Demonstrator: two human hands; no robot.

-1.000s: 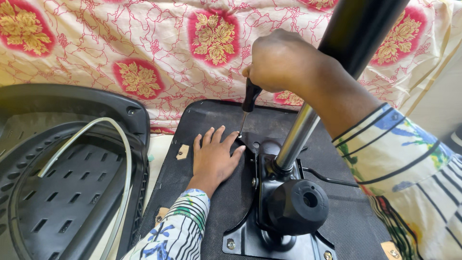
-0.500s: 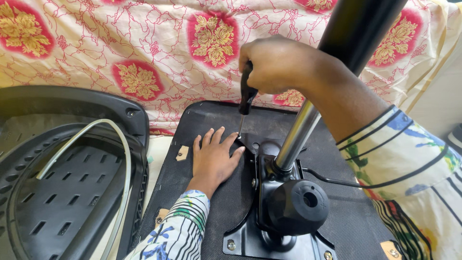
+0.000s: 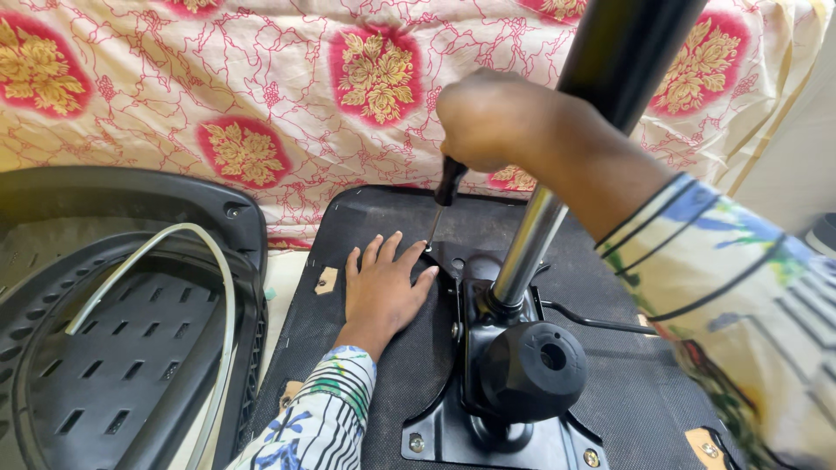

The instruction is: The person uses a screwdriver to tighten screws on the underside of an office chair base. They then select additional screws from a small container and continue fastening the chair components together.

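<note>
Draped across the background, a cream cloth (image 3: 261,104) with red and gold flower medallions is hanging behind an upturned black chair seat (image 3: 392,365) that is lying underside up. Bolted to that underside, a black metal mechanism plate (image 3: 488,435) is carrying a round black knob (image 3: 531,370) and a chrome gas-lift column (image 3: 531,244), which is rising at a slant toward the top edge under a wide black sleeve. The left hand (image 3: 383,287) is resting flat on the seat fabric with its fingers spread apart, its fingertips lying just beside the plate's upper corner and gripping nothing. The right hand (image 3: 492,117) is closing in a fist around the black handle of a screwdriver (image 3: 444,196), holding it nearly upright with the thin shaft pointing down; the tip is meeting the plate's edge right by the left fingertips. Both forearms are wearing patterned striped sleeves. Off to the left, a black slotted plastic backrest shell (image 3: 113,348) is lying flat, with a pale curved strip (image 3: 222,296) arching over it.
</note>
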